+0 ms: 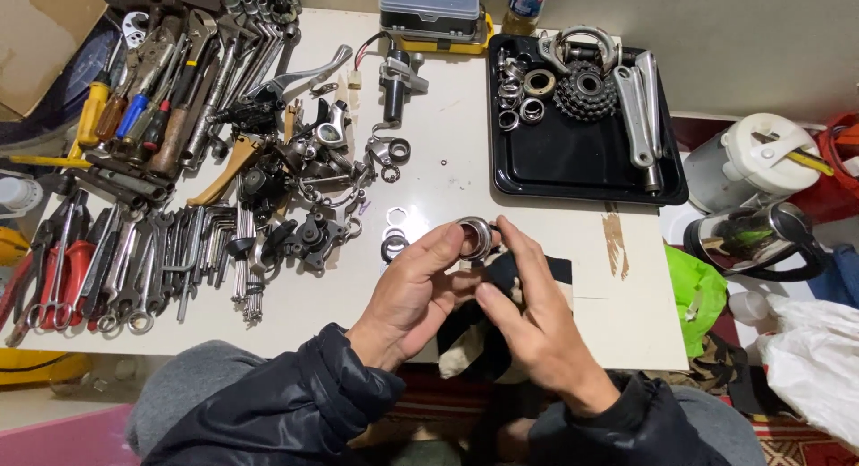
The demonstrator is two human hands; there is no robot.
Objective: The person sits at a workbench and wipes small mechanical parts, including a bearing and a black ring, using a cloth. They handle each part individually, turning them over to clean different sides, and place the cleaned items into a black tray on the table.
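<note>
The white worktop [537,296] carries the whole layout. A dense spread of hand tools [161,162], including wrenches, screwdrivers, pliers and hex keys, covers its left half. A black tray [573,166] sits at the far right and holds a toothed sprocket cluster [586,92], two crank arms [640,108] and several rings. A grey parts case [429,9] stands at the far edge. Beyond the right edge are a white container [743,162] and a dark kettle-like vessel [752,238].

The person sits at the near edge, in dark sleeves. A black cloth [519,273] lies under the hands.

The left hand [412,296] has its grip closed around a metal ring [474,238], thumb on the near side and fingers on the far side. The ring is held just above the worktop at centre, its open bore tilted toward the person. The right hand [528,314] lies just right of the ring, fingertips touching its rim and fingers extended rather than curled; it holds nothing on its own. Both hands meet at the ring; the left carries it.

A small dark ring [394,247] rests on the worktop just left of the hands.
</note>
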